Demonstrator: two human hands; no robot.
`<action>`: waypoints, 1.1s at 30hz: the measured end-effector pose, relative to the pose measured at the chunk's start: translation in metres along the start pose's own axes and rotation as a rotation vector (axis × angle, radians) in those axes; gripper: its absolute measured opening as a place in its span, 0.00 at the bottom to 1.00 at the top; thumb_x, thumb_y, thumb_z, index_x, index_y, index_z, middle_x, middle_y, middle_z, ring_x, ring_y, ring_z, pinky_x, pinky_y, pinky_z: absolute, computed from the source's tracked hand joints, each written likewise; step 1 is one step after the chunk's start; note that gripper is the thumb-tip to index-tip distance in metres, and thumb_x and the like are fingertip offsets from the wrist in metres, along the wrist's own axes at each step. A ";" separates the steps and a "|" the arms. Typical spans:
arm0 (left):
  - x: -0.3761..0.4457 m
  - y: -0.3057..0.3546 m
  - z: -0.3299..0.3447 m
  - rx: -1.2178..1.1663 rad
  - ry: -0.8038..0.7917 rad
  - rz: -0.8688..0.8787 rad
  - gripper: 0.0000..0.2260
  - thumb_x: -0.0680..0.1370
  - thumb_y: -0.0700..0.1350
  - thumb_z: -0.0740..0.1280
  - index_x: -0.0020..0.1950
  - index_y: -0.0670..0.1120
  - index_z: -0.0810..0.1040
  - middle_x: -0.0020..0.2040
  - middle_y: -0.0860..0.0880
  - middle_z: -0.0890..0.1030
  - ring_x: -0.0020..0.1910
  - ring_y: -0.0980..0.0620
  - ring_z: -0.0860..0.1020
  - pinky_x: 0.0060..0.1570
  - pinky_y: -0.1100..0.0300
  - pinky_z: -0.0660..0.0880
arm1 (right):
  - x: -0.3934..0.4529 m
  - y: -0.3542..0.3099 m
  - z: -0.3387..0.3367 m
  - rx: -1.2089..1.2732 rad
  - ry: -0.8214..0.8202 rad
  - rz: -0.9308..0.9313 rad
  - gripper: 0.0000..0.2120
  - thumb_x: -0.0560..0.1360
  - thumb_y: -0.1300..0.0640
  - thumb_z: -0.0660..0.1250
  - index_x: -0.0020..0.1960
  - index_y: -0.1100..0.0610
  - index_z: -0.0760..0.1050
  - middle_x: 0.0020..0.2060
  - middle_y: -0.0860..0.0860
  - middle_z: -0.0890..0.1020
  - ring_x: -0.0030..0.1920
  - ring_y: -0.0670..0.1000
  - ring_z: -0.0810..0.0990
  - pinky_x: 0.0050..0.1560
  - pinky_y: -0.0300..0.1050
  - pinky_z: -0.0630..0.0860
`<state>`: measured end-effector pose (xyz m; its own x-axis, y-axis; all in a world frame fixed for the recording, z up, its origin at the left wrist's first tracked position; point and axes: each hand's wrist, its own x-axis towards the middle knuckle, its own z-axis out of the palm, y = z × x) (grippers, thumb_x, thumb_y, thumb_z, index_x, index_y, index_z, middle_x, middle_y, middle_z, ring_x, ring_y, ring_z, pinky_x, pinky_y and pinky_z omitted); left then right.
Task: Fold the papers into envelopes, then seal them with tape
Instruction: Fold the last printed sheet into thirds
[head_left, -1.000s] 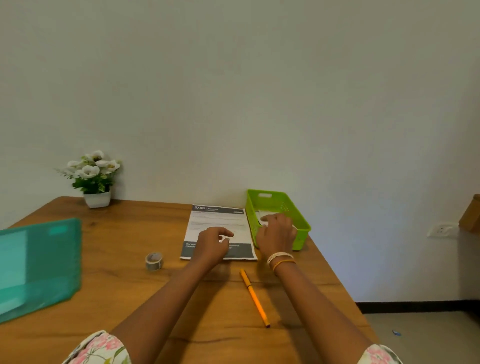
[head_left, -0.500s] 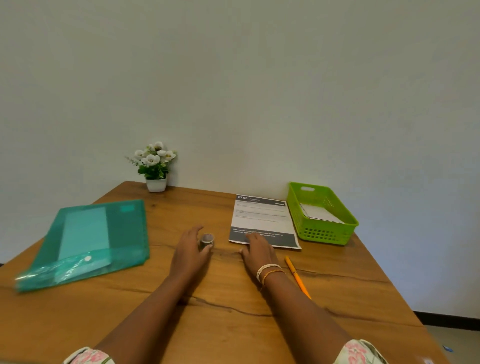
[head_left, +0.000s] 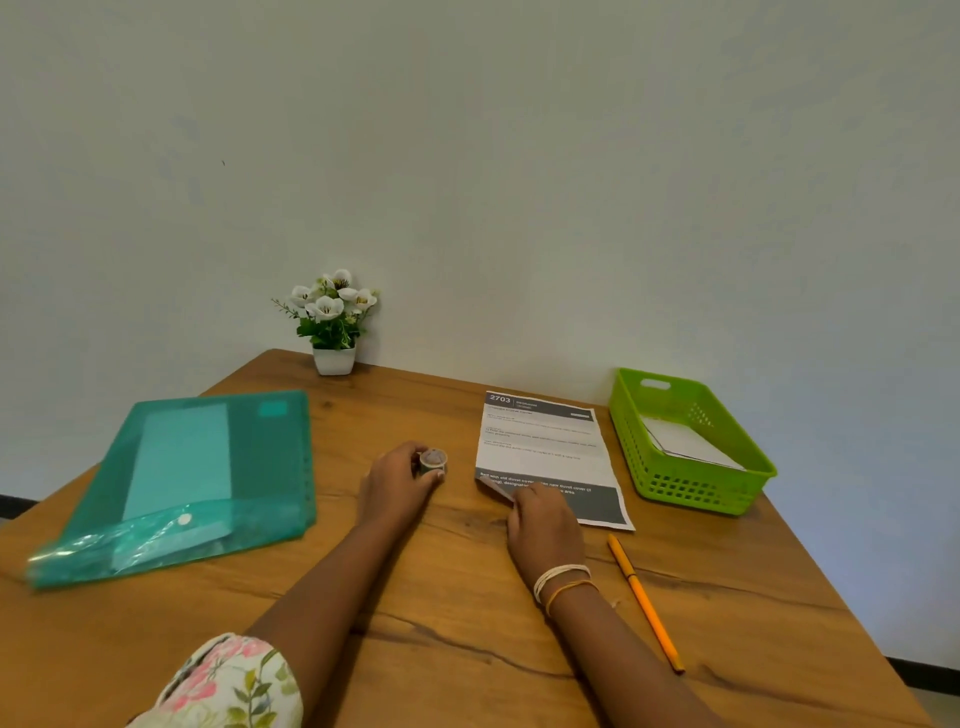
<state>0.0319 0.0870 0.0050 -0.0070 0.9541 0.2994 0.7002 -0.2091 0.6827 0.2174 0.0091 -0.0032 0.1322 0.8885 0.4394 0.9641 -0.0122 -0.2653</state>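
Fingers (head_left: 415, 462) curled around tape roll (head_left: 432, 460)

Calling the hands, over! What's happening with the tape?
Left hand grips the tape roll on the table. Right hand pulls a tape strip over the printed sheet. Nothing in the way.

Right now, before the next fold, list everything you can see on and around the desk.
desk: one, brown wood, against the wall
folder: one, teal plastic, desk's left side, pale sheet inside
plant: one, white flowers in a white pot, back edge
tape roll: one, small, greyish, centre, held by the left hand
printed sheet: one, white with dark bands, flat, right of centre
basket: one, lime green, far right
papers: white, inside the basket, count unclear
pen: one, orange, near right
left hand: gripping the tape roll
right hand: on the sheet's near edge, wrist bands
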 end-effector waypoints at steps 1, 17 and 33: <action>0.007 -0.001 0.002 -0.001 0.000 -0.005 0.19 0.73 0.53 0.72 0.62 0.51 0.77 0.56 0.51 0.81 0.55 0.52 0.78 0.52 0.53 0.76 | 0.000 0.000 0.001 0.011 0.009 0.013 0.09 0.77 0.56 0.60 0.52 0.53 0.77 0.49 0.50 0.79 0.51 0.49 0.75 0.50 0.42 0.73; -0.018 -0.010 -0.013 -0.090 0.008 0.053 0.24 0.74 0.46 0.72 0.69 0.47 0.71 0.61 0.46 0.76 0.57 0.51 0.75 0.54 0.58 0.73 | -0.022 0.000 -0.020 0.518 0.258 0.257 0.07 0.71 0.66 0.67 0.45 0.55 0.80 0.39 0.50 0.82 0.41 0.48 0.79 0.39 0.36 0.72; -0.070 -0.021 -0.105 -1.258 -0.307 -0.689 0.32 0.76 0.69 0.53 0.59 0.43 0.74 0.44 0.40 0.82 0.42 0.41 0.81 0.41 0.50 0.79 | -0.092 0.035 -0.066 0.636 -0.023 0.088 0.14 0.67 0.75 0.64 0.36 0.55 0.74 0.42 0.50 0.82 0.49 0.52 0.80 0.50 0.27 0.67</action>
<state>-0.0578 0.0021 0.0399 0.1871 0.9141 -0.3597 -0.4505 0.4052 0.7955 0.2537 -0.1034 0.0035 0.1928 0.9063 0.3761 0.6240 0.1825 -0.7598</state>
